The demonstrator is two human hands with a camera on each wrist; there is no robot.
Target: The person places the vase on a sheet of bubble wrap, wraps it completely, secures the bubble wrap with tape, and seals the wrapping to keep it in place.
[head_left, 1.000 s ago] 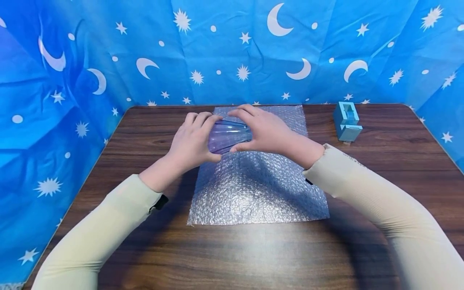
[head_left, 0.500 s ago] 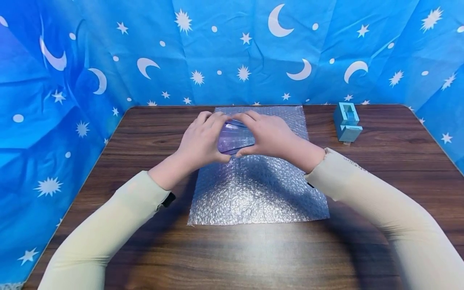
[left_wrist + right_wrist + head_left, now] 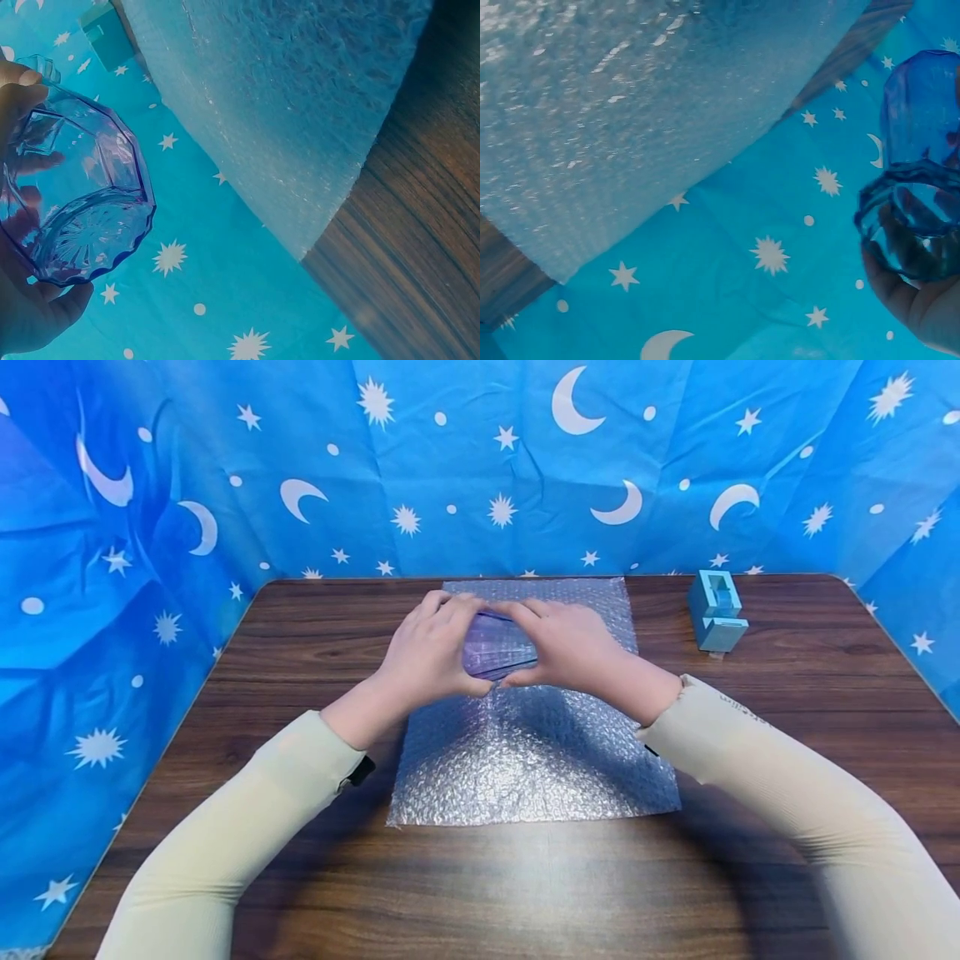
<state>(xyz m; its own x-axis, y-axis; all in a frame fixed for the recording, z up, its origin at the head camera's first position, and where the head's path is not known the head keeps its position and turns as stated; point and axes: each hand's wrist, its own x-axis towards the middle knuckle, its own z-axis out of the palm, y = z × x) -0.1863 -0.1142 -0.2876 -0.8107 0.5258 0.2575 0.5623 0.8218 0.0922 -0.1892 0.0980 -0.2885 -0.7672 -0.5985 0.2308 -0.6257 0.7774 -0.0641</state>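
Observation:
A clear faceted glass (image 3: 498, 647), tinted purple at one end and blue at the other, lies sideways between both hands, above the bubble wrap (image 3: 517, 760). My left hand (image 3: 427, 647) grips its purple end, fingers over the top and thumb below. On the blue end, my right hand (image 3: 581, 647) holds it the same way. The left wrist view looks into the glass's wide angular mouth (image 3: 131, 157), with a starburst pattern inside. Fingers partly cover the sides of the glass.
A light blue tape dispenser (image 3: 718, 612) stands at the back right of the brown wooden table (image 3: 480, 893). Behind and beside the table hangs a blue cloth (image 3: 480, 468) printed with white moons and stars.
Both hands have shifted a little to the right with the glass, the left more than the right, so their fingertips are closer together. Bubble wrap and tape dispenser stay put.

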